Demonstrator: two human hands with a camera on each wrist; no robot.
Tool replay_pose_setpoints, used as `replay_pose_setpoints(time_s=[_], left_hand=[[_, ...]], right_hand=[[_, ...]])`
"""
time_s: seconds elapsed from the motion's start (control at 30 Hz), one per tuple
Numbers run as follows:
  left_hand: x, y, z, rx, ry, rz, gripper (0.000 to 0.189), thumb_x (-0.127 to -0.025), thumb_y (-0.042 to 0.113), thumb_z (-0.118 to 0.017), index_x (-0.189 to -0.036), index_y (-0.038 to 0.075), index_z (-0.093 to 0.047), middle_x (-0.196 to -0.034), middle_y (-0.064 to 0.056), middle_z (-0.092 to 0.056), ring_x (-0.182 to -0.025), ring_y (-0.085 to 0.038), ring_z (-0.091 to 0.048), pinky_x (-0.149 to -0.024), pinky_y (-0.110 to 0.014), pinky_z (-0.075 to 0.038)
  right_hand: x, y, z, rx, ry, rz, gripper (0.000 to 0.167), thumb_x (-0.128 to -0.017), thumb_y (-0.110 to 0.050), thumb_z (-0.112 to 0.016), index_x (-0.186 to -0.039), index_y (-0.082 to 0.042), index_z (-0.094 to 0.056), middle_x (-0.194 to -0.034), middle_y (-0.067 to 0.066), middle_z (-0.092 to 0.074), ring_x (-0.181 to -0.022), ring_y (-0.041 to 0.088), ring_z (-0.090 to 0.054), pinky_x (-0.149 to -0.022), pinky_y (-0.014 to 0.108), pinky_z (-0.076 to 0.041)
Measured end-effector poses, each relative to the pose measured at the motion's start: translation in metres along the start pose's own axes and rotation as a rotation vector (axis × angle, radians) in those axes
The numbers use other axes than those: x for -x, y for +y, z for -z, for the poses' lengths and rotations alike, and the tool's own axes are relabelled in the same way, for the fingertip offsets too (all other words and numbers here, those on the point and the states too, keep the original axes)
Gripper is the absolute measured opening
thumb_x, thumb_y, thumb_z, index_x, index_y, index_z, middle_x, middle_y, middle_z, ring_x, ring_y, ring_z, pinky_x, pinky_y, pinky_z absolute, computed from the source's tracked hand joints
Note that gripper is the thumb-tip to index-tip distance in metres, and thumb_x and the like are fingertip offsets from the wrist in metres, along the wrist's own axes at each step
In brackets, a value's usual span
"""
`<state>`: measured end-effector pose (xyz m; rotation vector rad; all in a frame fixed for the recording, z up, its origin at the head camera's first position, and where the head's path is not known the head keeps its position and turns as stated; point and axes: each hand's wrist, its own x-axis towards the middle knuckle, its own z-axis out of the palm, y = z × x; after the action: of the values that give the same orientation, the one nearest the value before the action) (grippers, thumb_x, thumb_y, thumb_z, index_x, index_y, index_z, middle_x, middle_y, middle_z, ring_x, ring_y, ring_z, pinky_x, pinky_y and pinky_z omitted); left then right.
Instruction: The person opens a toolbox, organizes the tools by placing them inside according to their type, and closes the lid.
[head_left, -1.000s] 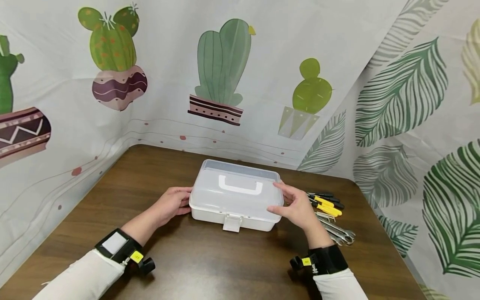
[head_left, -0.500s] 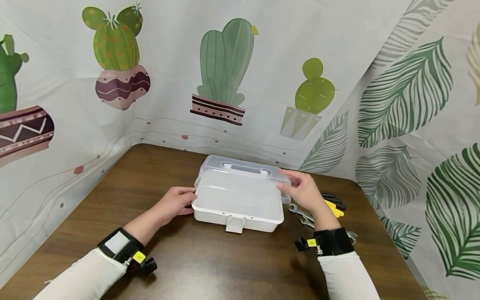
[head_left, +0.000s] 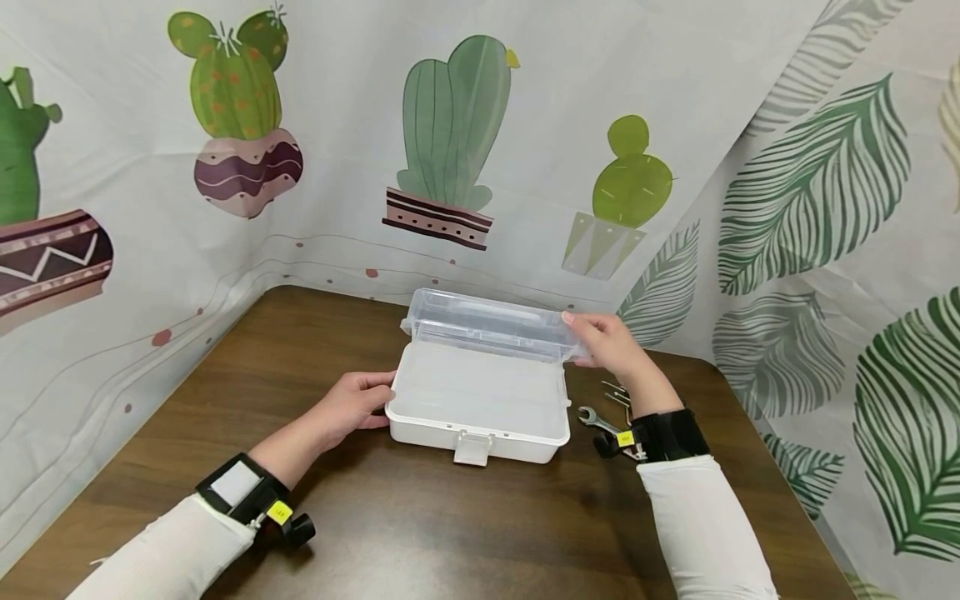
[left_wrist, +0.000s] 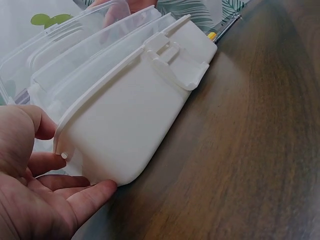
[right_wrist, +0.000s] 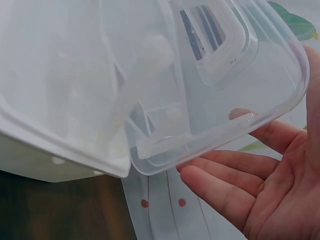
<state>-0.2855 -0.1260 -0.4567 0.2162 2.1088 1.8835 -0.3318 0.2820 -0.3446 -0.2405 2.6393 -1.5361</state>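
A white plastic storage box (head_left: pixel 480 442) stands on the table, its front latch (head_left: pixel 472 449) hanging down. Its clear lid (head_left: pixel 495 321) is swung up and back at the rear hinge. A pale surface (head_left: pixel 480 387) fills the open top. My left hand (head_left: pixel 354 404) rests against the left end; in the left wrist view its relaxed fingers (left_wrist: pixel 92 197) touch the end wall and bottom corner. My right hand (head_left: pixel 611 346) holds the lid's right edge between thumb and fingers. In the right wrist view one fingertip shows through the clear plastic, the other fingers (right_wrist: pixel 215 187) lying along the edge.
To the right of the box lie a wrench (head_left: pixel 592 417) and several thin metal hex keys (head_left: pixel 618 396), partly hidden by my right arm. A cloth (head_left: pixel 337 167) printed with cacti and leaves hangs behind the brown table (head_left: pixel 420 525).
My right hand has lifted the lid from closed and swung it backward, moving up and away. The left hand has stayed at the box's left end. The arm now covers the yellow-handled tools.
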Motion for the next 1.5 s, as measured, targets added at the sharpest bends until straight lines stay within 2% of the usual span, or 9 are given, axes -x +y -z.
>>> replay_pose_setpoints(time_s=[0.23,0.33,0.5,0.7,0.77,0.87,1.03,1.23,1.5], left_hand=[[0.001,-0.004,0.002,-0.014,-0.003,-0.018,0.053,-0.099,0.009,-0.051,-0.151,-0.003,-0.048,-0.151,-0.027,-0.052,-0.112,-0.021,-0.067,-0.094,-0.042,-0.060],[0.003,-0.005,0.002,-0.009,-0.004,-0.027,0.053,-0.098,0.008,-0.051,-0.150,-0.003,-0.048,-0.150,-0.027,-0.052,-0.111,-0.019,-0.067,-0.093,-0.042,-0.060],[0.006,-0.003,0.002,-0.010,-0.003,-0.031,0.053,-0.097,0.008,-0.051,-0.149,-0.004,-0.049,-0.150,-0.027,-0.052,-0.111,-0.020,-0.068,-0.093,-0.043,-0.060],[0.008,-0.001,0.002,-0.010,-0.001,-0.033,0.052,-0.096,0.007,-0.051,-0.147,-0.005,-0.051,-0.150,-0.027,-0.053,-0.109,-0.019,-0.067,-0.091,-0.044,-0.061],[0.008,-0.001,0.002,-0.011,0.001,-0.034,0.052,-0.095,0.007,-0.052,-0.146,-0.005,-0.053,-0.149,-0.027,-0.054,-0.108,-0.019,-0.068,-0.090,-0.043,-0.061],[0.008,-0.002,0.002,-0.013,0.002,-0.038,0.051,-0.095,0.007,-0.052,-0.144,-0.006,-0.054,-0.148,-0.027,-0.055,-0.107,-0.018,-0.068,-0.090,-0.043,-0.061],[0.007,-0.002,0.001,-0.014,0.004,-0.036,0.051,-0.095,0.007,-0.053,-0.144,-0.005,-0.055,-0.147,-0.027,-0.056,-0.107,-0.018,-0.068,-0.090,-0.043,-0.061],[0.008,-0.002,0.000,-0.014,0.012,-0.035,0.051,-0.095,0.008,-0.053,-0.144,-0.006,-0.055,-0.146,-0.028,-0.056,-0.108,-0.020,-0.068,-0.090,-0.045,-0.061],[0.009,-0.001,0.001,-0.016,0.010,-0.034,0.051,-0.094,0.008,-0.053,-0.144,-0.006,-0.055,-0.146,-0.027,-0.056,-0.109,-0.021,-0.068,-0.089,-0.045,-0.061]], right_hand=[[-0.011,-0.012,0.009,-0.002,-0.069,-0.123,0.083,-0.100,-0.063,-0.050,-0.151,0.002,-0.046,-0.144,0.032,-0.051,-0.095,0.034,-0.073,-0.080,0.046,-0.063],[-0.016,-0.018,0.012,-0.003,-0.091,-0.168,0.087,-0.099,-0.066,-0.049,-0.158,-0.002,-0.037,-0.148,0.031,-0.048,-0.090,0.035,-0.074,-0.082,0.049,-0.063],[-0.026,-0.023,0.014,-0.025,-0.105,-0.227,0.090,-0.097,-0.069,-0.048,-0.157,-0.001,-0.036,-0.130,0.030,-0.060,-0.085,0.032,-0.075,-0.083,0.048,-0.063],[-0.034,-0.025,0.013,-0.071,-0.091,-0.272,0.091,-0.094,-0.074,-0.049,-0.151,-0.003,-0.044,-0.094,0.010,-0.076,-0.078,0.028,-0.076,-0.087,0.050,-0.061],[-0.036,-0.025,0.011,-0.094,-0.070,-0.277,0.091,-0.093,-0.075,-0.051,-0.149,-0.003,-0.047,-0.089,0.008,-0.077,-0.076,0.026,-0.077,-0.088,0.051,-0.061],[-0.039,-0.025,0.009,-0.144,-0.021,-0.255,0.087,-0.092,-0.072,-0.056,-0.146,-0.004,-0.051,-0.106,0.017,-0.077,-0.080,0.024,-0.077,-0.086,0.048,-0.062],[-0.041,-0.020,0.007,-0.200,0.071,-0.192,0.084,-0.093,-0.066,-0.061,-0.149,-0.004,-0.049,-0.145,0.024,-0.056,-0.110,0.036,-0.071,-0.081,0.041,-0.063],[-0.034,-0.012,0.006,-0.238,0.112,-0.134,0.091,-0.096,-0.071,-0.050,-0.158,-0.006,-0.037,-0.156,0.021,-0.045,-0.126,0.045,-0.062,-0.088,0.040,-0.062],[-0.020,0.011,0.001,-0.322,0.137,0.031,0.067,-0.106,-0.051,-0.048,-0.152,-0.002,-0.047,-0.153,0.028,-0.048,-0.122,0.033,-0.067,-0.085,0.027,-0.061]])
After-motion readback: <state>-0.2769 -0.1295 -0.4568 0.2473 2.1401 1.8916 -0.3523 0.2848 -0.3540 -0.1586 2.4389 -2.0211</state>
